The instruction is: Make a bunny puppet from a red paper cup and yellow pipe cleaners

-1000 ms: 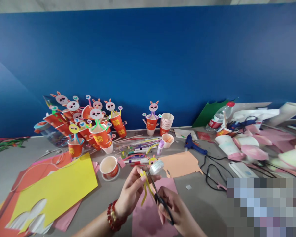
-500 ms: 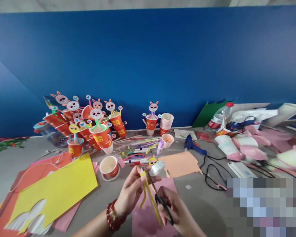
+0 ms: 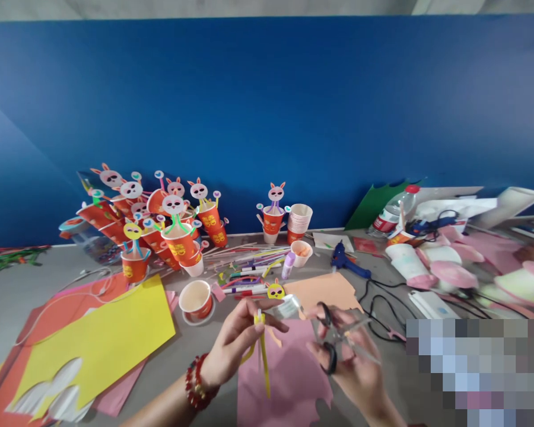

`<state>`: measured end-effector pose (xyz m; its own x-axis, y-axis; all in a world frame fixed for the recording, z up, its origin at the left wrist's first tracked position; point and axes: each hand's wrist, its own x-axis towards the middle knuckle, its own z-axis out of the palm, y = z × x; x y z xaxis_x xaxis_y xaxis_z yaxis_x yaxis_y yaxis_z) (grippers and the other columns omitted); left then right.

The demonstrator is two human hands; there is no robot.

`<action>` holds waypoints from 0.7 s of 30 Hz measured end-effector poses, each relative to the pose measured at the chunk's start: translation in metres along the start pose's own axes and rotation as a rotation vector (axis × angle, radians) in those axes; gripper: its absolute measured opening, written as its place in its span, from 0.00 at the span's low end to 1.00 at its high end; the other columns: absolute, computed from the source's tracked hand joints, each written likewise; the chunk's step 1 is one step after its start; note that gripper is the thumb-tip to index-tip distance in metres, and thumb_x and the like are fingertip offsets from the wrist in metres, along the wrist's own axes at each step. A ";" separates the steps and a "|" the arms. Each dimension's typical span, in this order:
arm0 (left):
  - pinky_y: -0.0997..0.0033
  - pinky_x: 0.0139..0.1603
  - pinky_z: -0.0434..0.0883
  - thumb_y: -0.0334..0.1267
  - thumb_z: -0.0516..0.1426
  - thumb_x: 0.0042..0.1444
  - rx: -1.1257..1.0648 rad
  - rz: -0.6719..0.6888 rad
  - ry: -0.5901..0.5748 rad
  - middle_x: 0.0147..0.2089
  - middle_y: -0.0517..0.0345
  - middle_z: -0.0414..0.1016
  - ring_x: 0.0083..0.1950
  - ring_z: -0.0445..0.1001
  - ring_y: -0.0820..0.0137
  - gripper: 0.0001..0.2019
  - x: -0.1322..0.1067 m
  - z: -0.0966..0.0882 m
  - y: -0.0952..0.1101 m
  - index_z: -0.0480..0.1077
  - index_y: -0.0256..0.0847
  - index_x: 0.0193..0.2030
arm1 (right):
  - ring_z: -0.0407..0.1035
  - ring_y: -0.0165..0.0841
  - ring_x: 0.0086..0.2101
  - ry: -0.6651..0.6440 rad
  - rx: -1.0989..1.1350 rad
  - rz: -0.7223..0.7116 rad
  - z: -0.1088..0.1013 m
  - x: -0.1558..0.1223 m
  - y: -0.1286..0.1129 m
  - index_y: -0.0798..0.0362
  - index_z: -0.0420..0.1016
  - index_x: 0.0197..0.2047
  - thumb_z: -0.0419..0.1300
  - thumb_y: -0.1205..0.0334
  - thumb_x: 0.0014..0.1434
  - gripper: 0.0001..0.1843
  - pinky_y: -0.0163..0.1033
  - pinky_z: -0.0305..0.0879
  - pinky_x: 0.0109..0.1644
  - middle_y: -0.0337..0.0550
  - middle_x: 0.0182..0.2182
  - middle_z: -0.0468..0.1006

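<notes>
My left hand (image 3: 231, 341), with a red beaded bracelet at the wrist, pinches thin yellow strips (image 3: 265, 370) between thumb and fingers. Their bunched top end shows above my thumb, and the loose ends hang over a pink sheet (image 3: 285, 379). My right hand (image 3: 360, 376) has black-handled scissors (image 3: 337, 337) in it. The handles face left and the parted blades point right, away from the strips. Just beyond my left fingertips lies a clear roll of tape (image 3: 289, 307). Above it is a yellow rabbit-face cutout (image 3: 276, 289).
Red cups (image 3: 180, 240) with rabbit faces crowd the back left. An open cup (image 3: 196, 301) stands nearer. Yellow paper (image 3: 111, 332) covers the left side. Markers (image 3: 249, 290), a stack of cups (image 3: 299, 222) and a blue glue gun (image 3: 349, 261) with black cables lie behind my hands.
The scissors have left the yellow strips and moved right with my right hand, turning so the handles face left. My left hand still holds the strips.
</notes>
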<state>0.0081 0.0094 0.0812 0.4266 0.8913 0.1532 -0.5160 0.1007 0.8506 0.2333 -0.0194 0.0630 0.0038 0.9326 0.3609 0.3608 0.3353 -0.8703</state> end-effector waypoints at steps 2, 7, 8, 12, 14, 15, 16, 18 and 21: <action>0.53 0.54 0.70 0.38 0.59 0.64 0.040 0.001 -0.057 0.60 0.43 0.75 0.49 0.80 0.55 0.08 0.001 0.001 0.003 0.63 0.41 0.38 | 0.70 0.37 0.34 -0.031 -0.007 -0.042 -0.007 0.014 -0.002 0.48 0.68 0.56 0.63 0.58 0.61 0.21 0.44 0.71 0.44 0.47 0.38 0.75; 0.57 0.49 0.71 0.38 0.57 0.66 0.104 0.013 -0.091 0.57 0.41 0.76 0.46 0.81 0.58 0.07 0.002 0.001 0.007 0.62 0.41 0.38 | 0.64 0.29 0.25 -0.305 0.179 0.104 -0.003 0.036 -0.006 0.52 0.69 0.48 0.66 0.59 0.58 0.16 0.33 0.66 0.29 0.36 0.28 0.70; 0.57 0.48 0.71 0.38 0.57 0.66 0.110 0.016 -0.089 0.56 0.41 0.76 0.45 0.81 0.59 0.08 0.002 0.001 0.008 0.62 0.41 0.38 | 0.64 0.28 0.24 -0.319 0.253 0.170 0.001 0.036 -0.006 0.52 0.68 0.46 0.68 0.58 0.57 0.17 0.32 0.65 0.27 0.36 0.29 0.71; 0.57 0.50 0.71 0.37 0.56 0.66 0.130 0.024 -0.068 0.59 0.43 0.74 0.43 0.81 0.62 0.07 0.000 -0.001 0.010 0.62 0.41 0.38 | 0.65 0.25 0.23 -0.333 0.557 0.319 0.012 0.031 -0.002 0.50 0.65 0.42 0.71 0.52 0.54 0.21 0.32 0.67 0.25 0.38 0.34 0.72; 0.56 0.52 0.71 0.37 0.56 0.67 0.148 0.028 -0.055 0.60 0.43 0.73 0.43 0.80 0.63 0.06 -0.002 -0.002 0.010 0.62 0.41 0.39 | 0.65 0.25 0.23 -0.317 0.604 0.301 0.014 0.028 0.001 0.49 0.65 0.42 0.70 0.51 0.55 0.21 0.32 0.67 0.26 0.39 0.37 0.73; 0.56 0.52 0.71 0.37 0.56 0.67 0.162 0.033 -0.040 0.62 0.44 0.72 0.43 0.80 0.64 0.06 -0.002 -0.003 0.009 0.63 0.41 0.39 | 0.66 0.25 0.24 -0.292 0.585 0.278 0.015 0.028 0.002 0.49 0.66 0.42 0.70 0.52 0.55 0.19 0.32 0.67 0.26 0.40 0.37 0.73; 0.57 0.52 0.72 0.37 0.56 0.67 0.177 0.042 -0.018 0.63 0.44 0.70 0.43 0.79 0.65 0.06 -0.002 -0.004 0.008 0.63 0.41 0.40 | 0.67 0.26 0.26 -0.258 0.541 0.249 0.015 0.028 0.003 0.50 0.67 0.43 0.69 0.54 0.56 0.18 0.32 0.67 0.27 0.40 0.38 0.73; 0.62 0.48 0.74 0.38 0.55 0.67 0.203 0.067 0.057 0.66 0.46 0.66 0.38 0.78 0.71 0.05 -0.002 -0.005 0.005 0.64 0.41 0.40 | 0.69 0.29 0.29 -0.185 0.412 0.176 0.014 0.028 0.003 0.50 0.68 0.43 0.68 0.59 0.56 0.15 0.32 0.68 0.31 0.40 0.36 0.73; 0.72 0.31 0.72 0.39 0.53 0.68 0.197 0.106 0.173 0.65 0.48 0.65 0.25 0.68 0.82 0.05 -0.001 -0.009 -0.001 0.63 0.41 0.41 | 0.70 0.31 0.31 -0.128 0.258 0.063 0.012 0.028 0.000 0.50 0.69 0.44 0.65 0.65 0.55 0.14 0.34 0.70 0.36 0.40 0.36 0.74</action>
<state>0.0013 0.0124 0.0756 0.2364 0.9562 0.1728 -0.3896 -0.0696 0.9183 0.2223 0.0084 0.0688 -0.1048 0.9564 0.2728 0.1142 0.2840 -0.9520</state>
